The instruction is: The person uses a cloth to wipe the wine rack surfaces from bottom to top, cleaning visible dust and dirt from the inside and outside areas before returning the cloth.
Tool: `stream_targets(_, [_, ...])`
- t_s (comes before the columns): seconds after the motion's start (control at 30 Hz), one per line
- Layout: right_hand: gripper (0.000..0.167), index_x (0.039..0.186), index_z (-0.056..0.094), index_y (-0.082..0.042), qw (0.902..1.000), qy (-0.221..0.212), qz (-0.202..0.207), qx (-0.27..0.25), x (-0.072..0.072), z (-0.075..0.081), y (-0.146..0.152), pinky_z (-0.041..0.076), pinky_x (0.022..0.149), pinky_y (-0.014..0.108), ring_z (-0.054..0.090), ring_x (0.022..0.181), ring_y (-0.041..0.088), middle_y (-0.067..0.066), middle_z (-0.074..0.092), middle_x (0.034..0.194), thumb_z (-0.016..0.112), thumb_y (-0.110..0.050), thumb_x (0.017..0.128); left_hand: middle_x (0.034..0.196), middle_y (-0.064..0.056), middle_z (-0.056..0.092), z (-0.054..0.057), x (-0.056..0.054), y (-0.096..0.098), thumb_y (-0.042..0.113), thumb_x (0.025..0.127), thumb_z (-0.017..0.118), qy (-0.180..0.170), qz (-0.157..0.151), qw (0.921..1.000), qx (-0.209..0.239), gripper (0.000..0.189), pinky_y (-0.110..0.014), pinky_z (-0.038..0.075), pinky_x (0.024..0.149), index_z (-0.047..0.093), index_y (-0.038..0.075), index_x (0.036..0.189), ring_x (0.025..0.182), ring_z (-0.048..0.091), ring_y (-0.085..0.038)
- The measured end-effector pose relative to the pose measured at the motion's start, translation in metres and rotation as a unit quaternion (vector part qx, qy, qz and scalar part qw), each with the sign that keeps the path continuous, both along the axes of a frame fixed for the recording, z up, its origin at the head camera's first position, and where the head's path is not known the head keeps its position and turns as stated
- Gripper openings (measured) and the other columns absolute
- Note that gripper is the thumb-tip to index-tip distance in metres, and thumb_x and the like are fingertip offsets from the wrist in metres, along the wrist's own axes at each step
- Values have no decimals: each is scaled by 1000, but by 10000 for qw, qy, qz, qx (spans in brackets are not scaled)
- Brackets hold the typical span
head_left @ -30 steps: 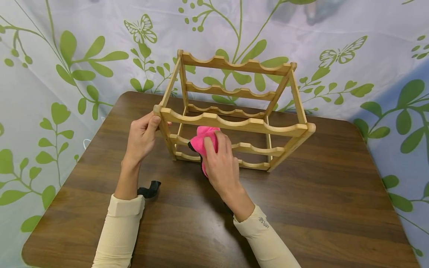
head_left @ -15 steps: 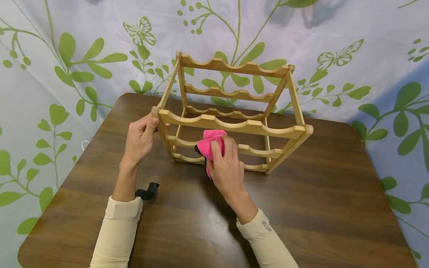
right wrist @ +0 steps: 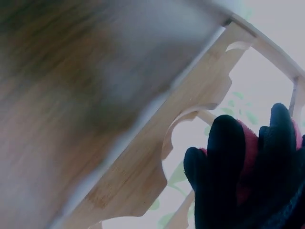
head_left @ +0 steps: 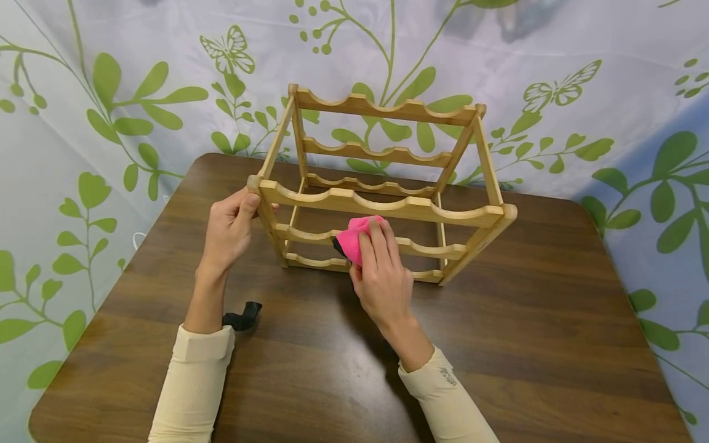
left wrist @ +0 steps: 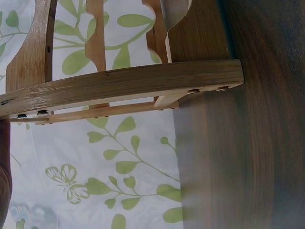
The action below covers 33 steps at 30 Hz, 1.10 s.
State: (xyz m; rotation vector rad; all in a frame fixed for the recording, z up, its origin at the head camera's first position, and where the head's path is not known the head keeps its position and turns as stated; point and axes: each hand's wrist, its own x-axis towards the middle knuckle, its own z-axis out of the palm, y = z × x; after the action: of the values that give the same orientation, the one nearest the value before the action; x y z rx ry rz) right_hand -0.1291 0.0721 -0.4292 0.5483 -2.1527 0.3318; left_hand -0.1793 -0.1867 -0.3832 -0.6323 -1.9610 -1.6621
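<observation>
A wooden wine rack [head_left: 382, 206] with scalloped rails stands upright on the table. My left hand [head_left: 228, 231] grips its front left post just below the top corner. In the left wrist view that post [left wrist: 124, 81] runs across the picture, and part of the hand shows at the left edge. With my right hand [head_left: 384, 280] I hold a folded pink cloth [head_left: 350, 243] with black edging at the front middle rail, left of its centre. The right wrist view shows the cloth's dark side [right wrist: 248, 176] beside a scalloped rail [right wrist: 143, 162]; the fingertips are partly hidden there.
A small black curved object [head_left: 244, 317] lies on the brown wooden table [head_left: 526, 344] beside my left forearm; its kind is unclear. Behind the rack hangs a pale backdrop [head_left: 354, 43] with green leaves and butterflies. A thin white cord loop shows past the table's left edge.
My right hand has slid rightward along the front middle rail with the pink cloth. The left hand keeps its grip on the post, and the rack stays in place.
</observation>
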Motion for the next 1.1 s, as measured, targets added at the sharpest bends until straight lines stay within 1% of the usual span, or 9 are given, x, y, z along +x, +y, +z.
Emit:
stream_targets(0.1, [43,119,65,3,9997,-84,98,213,1,0,4,60,67,43,50,130,31,17,61,130,72,-3,77,88,-11,72,-1,-1,-1,30,103,49,67,6,10000,-57,48,-25,57,77,69,-13,99,83,72,-22])
stream_targets(0.23, [42,118,64,0,9986,-218,64,468,2,4,7,60,60,40,51,129,31,16,62,127,72,-6,78,88,-12,73,-1,0,-1,31,102,50,83,29,10000,-40,48,-25,57,78,69,-13,98,84,71,-18])
stream_targets(0.27, [41,117,64,0,9985,-215,55,500,2,5,8,60,59,39,51,128,31,16,62,126,72,-6,77,88,-14,72,-1,0,-1,30,102,50,60,34,10000,-8,47,-25,57,78,69,-13,98,84,71,-18])
stream_targets(0.43, [44,117,62,0,9980,-294,135,539,1,12,11,60,61,41,52,127,32,16,61,125,73,-7,75,90,-10,73,0,1,-2,33,101,50,96,70,9999,18,50,-25,57,79,69,-13,99,85,71,-17])
stream_targets(0.5, [44,118,62,0,9981,-345,169,490,2,15,11,60,64,42,51,126,33,17,61,125,72,-7,75,91,-8,73,0,1,-2,34,101,50,127,94,9999,-12,51,-25,57,79,69,-13,100,85,71,-17])
stream_targets(0.63, [41,116,63,0,9989,-337,181,268,4,18,13,60,70,46,53,125,34,17,61,124,71,-6,76,89,-10,73,-1,1,-2,34,101,50,112,77,9999,22,51,-24,57,78,69,-13,102,85,72,-19])
stream_targets(0.9, [39,113,63,2,9990,-361,133,-247,7,24,18,58,73,52,56,119,37,20,61,121,70,-3,76,92,2,72,-1,-1,0,37,102,49,172,89,9998,-56,55,-25,57,79,68,-14,102,86,71,-14])
stream_targets(1.0, [39,114,63,1,9983,-478,139,-305,7,24,21,57,76,52,56,119,37,20,61,121,71,-3,76,94,2,72,-2,-1,0,36,102,49,153,75,9998,-75,54,-24,57,79,68,-14,105,86,72,-17])
stream_targets(1.1, [39,114,63,1,9976,-566,150,-377,7,24,24,57,78,53,56,118,38,21,60,122,72,-4,76,93,-2,73,-3,-1,0,36,101,49,121,93,9999,-72,53,-24,57,79,68,-13,106,85,72,-22])
